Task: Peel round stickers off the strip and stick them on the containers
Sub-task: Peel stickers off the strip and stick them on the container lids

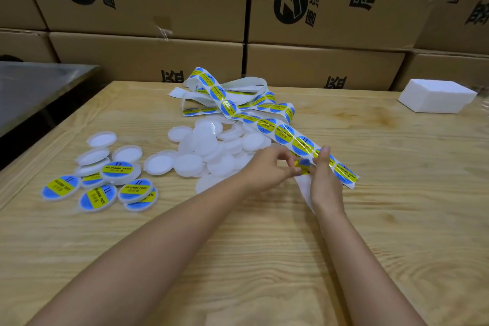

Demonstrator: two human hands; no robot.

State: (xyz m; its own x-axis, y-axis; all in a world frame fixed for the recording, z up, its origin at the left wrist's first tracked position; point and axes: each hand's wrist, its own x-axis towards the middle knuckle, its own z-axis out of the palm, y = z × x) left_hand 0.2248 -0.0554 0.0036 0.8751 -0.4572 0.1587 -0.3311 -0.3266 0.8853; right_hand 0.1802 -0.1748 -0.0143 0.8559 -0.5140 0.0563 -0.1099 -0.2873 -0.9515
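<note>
A long white strip (284, 133) of round blue-and-yellow stickers lies tangled across the middle of the wooden table (264, 246). My right hand (324, 174) pinches the strip near its close end. My left hand (270, 167) grips a blue-and-yellow sticker (303, 165) that is partly lifted off the strip between both hands. A heap of plain white round containers (209, 148) lies just left of my hands. Further left sits a group of containers with stickers on them (105, 185), mixed with a few plain ones.
Stacked cardboard boxes (148, 53) with black print wall off the back of the table. A white foam block (436, 96) rests at the far right. A grey metal surface (34, 90) adjoins the table's left side.
</note>
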